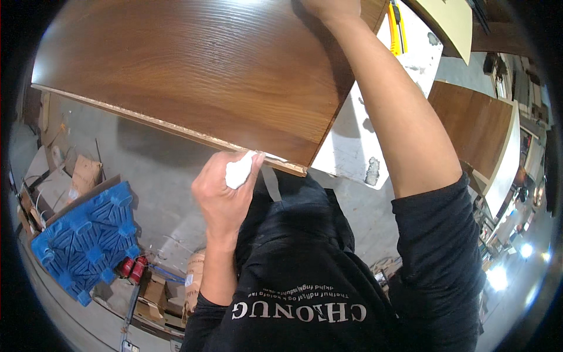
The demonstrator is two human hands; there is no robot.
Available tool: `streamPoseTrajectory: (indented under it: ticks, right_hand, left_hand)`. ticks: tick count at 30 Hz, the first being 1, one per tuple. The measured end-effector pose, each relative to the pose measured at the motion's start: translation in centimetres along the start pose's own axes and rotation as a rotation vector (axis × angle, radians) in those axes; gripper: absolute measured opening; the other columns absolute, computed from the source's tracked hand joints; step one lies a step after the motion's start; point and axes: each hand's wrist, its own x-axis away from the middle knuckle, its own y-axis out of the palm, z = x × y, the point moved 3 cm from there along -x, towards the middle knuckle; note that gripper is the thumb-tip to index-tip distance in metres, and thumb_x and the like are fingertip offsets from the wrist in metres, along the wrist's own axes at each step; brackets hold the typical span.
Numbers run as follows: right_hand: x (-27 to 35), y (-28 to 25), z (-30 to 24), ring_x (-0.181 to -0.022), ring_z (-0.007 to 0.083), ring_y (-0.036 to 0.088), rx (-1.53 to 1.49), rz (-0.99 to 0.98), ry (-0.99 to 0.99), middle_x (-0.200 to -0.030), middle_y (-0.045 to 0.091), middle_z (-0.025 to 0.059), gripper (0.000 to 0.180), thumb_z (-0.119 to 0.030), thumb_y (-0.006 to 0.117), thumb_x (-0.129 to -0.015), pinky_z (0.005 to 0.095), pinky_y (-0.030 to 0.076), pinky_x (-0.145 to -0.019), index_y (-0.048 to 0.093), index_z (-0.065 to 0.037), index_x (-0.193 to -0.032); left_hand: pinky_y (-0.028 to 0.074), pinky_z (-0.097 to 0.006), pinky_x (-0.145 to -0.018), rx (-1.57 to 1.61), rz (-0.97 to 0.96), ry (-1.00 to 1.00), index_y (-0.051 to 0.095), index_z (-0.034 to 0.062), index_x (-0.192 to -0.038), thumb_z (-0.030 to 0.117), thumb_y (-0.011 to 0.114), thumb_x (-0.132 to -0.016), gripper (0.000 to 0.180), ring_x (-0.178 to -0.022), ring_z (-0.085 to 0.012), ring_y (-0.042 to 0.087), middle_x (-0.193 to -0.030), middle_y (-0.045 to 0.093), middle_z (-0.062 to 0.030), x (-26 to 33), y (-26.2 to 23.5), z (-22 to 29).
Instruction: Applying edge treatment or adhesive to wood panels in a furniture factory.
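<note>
A large brown wood-grain board (199, 70) lies in front of me, its raw edge facing my body. At the near edge, close to the board's right corner, my left hand (220, 185) is closed around a white wad (239, 170), perhaps cloth or paper. A little white also shows along the edge beside the thumb, and a pale strip (271, 183) hangs below it. My right arm reaches across the board's right side. My right hand (333, 7) is at the far right of the board, cut off by the picture's top, its fingers out of sight.
A yellow utility knife (397, 29) lies on the stained white surface (352, 141) under the board. More wood-grain panels (475, 117) stand at the right. On the floor at left are a blue plastic pallet (88, 240), red cylinders (134, 268) and cardboard boxes (153, 293).
</note>
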Motion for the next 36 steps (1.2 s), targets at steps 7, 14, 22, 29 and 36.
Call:
streamPoseTrajectory:
  ticks: [7,14,22,29,36]
  right_hand:
    - [-0.1,0.1,0.0,-0.087,0.0302,0.058,0.005,0.004,-0.017,-0.085,0.059,0.0144,0.011,-0.010,0.055,-0.075,0.0374,0.047,-0.080,0.062,-0.003,-0.080]
    - [0.0,0.1,-0.2,-0.091,0.0295,0.056,0.062,-0.004,0.002,-0.088,0.058,0.0144,0.013,-0.011,0.056,-0.075,0.0367,0.045,-0.083,0.062,-0.003,-0.084]
    - [0.1,0.0,-0.2,-0.097,0.0301,0.054,0.116,-0.037,0.066,-0.096,0.057,0.0148,0.017,-0.013,0.057,-0.075,0.0375,0.043,-0.086,0.060,-0.004,-0.089]
    - [0.0,0.4,0.0,-0.109,0.0307,0.048,0.236,-0.049,0.067,-0.111,0.053,0.0155,0.030,-0.018,0.058,-0.076,0.0414,0.038,-0.094,0.055,-0.006,-0.103]
    - [-0.1,0.6,-0.8,-0.119,0.0325,0.043,0.299,-0.131,0.133,-0.123,0.050,0.0187,0.034,-0.021,0.056,-0.079,0.0421,0.033,-0.101,0.054,-0.005,-0.109]
  left_hand:
    - [0.042,-0.022,-0.051,-0.111,0.012,0.089,0.063,0.0006,-0.074,0.013,0.076,-0.075,0.018,-0.055,-0.0077,0.053,-0.062,0.062,-0.0056,-0.7,-0.9,-0.6]
    - [0.042,-0.022,-0.051,-0.116,0.023,0.087,0.063,0.0006,-0.073,0.013,0.076,-0.075,0.018,-0.055,-0.0073,0.053,-0.062,0.062,-0.0057,-1.4,-1.5,-1.0]
    - [0.042,-0.033,-0.049,-0.080,0.051,0.025,0.059,0.0026,-0.068,0.021,0.078,-0.072,0.026,-0.051,-0.0268,0.053,-0.061,0.056,-0.0121,-2.0,-2.0,-1.3]
    - [0.042,-0.032,-0.049,-0.072,0.088,0.005,0.059,0.0016,-0.068,0.021,0.077,-0.072,0.027,-0.051,-0.0261,0.053,-0.061,0.057,-0.0123,-2.5,-2.6,-2.1]
    - [0.039,-0.025,-0.049,-0.065,0.149,-0.024,0.061,0.0008,-0.069,0.017,0.076,-0.075,0.023,-0.052,-0.0136,0.050,-0.059,0.058,-0.0065,-3.3,-3.6,-2.7]
